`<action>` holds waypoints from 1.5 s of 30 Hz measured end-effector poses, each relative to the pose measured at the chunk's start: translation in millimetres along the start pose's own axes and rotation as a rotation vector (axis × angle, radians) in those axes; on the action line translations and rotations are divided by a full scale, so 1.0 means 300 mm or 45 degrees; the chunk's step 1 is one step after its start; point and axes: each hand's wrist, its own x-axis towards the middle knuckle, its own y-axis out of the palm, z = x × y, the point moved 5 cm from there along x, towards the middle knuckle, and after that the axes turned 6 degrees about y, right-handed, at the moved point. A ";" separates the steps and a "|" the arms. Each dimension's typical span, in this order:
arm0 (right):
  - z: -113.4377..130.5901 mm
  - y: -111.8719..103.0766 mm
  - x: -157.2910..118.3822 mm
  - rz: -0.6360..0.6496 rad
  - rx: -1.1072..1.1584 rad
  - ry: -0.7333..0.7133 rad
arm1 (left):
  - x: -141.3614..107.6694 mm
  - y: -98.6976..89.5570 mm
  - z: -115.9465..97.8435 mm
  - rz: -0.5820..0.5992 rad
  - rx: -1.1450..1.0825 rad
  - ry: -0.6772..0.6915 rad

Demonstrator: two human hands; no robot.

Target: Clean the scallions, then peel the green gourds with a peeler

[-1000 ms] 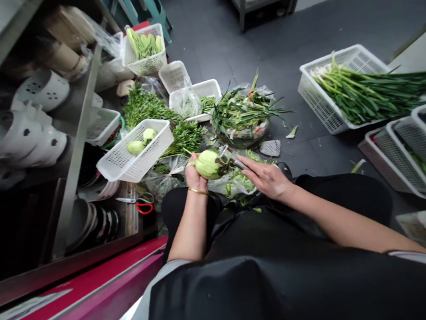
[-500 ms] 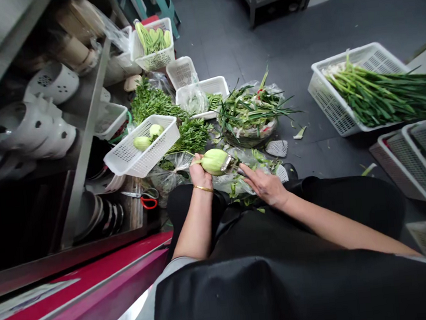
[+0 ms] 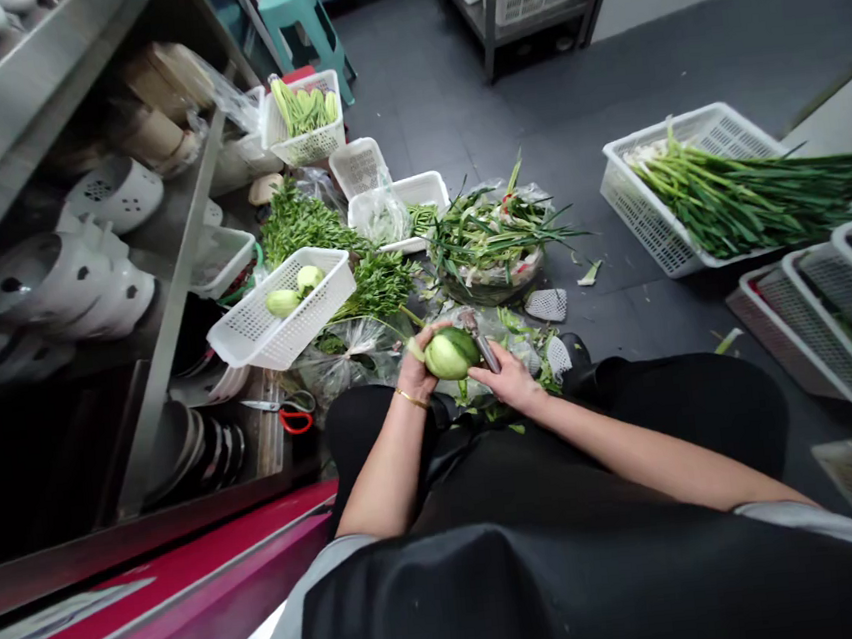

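A round green vegetable (image 3: 450,353), pale where its skin is off and darker along its upper right side, lies in my left hand (image 3: 417,369), whose fingers wrap its left side. My right hand (image 3: 511,380) grips the handle of a peeler (image 3: 480,342) just right of the vegetable, the peeler's head pointing up and away. The right fingertips are close to the vegetable; whether they touch it I cannot tell. A white basket (image 3: 250,326) with pale peeled vegetables (image 3: 284,302) stands to the left, beyond my left hand.
Leafy greens (image 3: 303,221) and a heap of long trimmings (image 3: 497,237) lie ahead on the floor. Red-handled scissors (image 3: 296,420) rest on the shelf at left. A basket of long green stalks (image 3: 658,222) stands at right, near stacked baskets (image 3: 789,335). A teal stool (image 3: 294,6) is at the back.
The vegetable has turned in my left hand and shows a darker green side. The peeler has come off its end and now points upward. The whole view has shifted slightly.
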 end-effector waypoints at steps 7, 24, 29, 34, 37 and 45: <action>0.054 -0.066 -0.051 0.132 -0.238 -0.316 | -0.001 -0.015 -0.153 -0.057 0.448 0.471; -0.216 -0.197 -0.221 0.201 -1.134 -0.099 | 0.045 -0.087 -0.123 -0.421 0.453 0.474; 0.044 -0.146 -0.112 0.052 -0.656 -0.536 | 0.042 -0.059 -0.091 -0.392 0.300 0.361; -0.129 -0.069 -0.134 0.177 -0.794 -0.370 | 0.030 -0.081 -0.107 -0.416 0.099 0.374; -0.278 -0.140 -0.175 0.266 -0.938 -0.100 | 0.031 -0.087 -0.137 -0.316 0.076 0.414; 0.164 -0.154 -0.087 0.160 -0.841 -0.411 | -0.008 0.003 -0.155 -0.115 0.374 0.556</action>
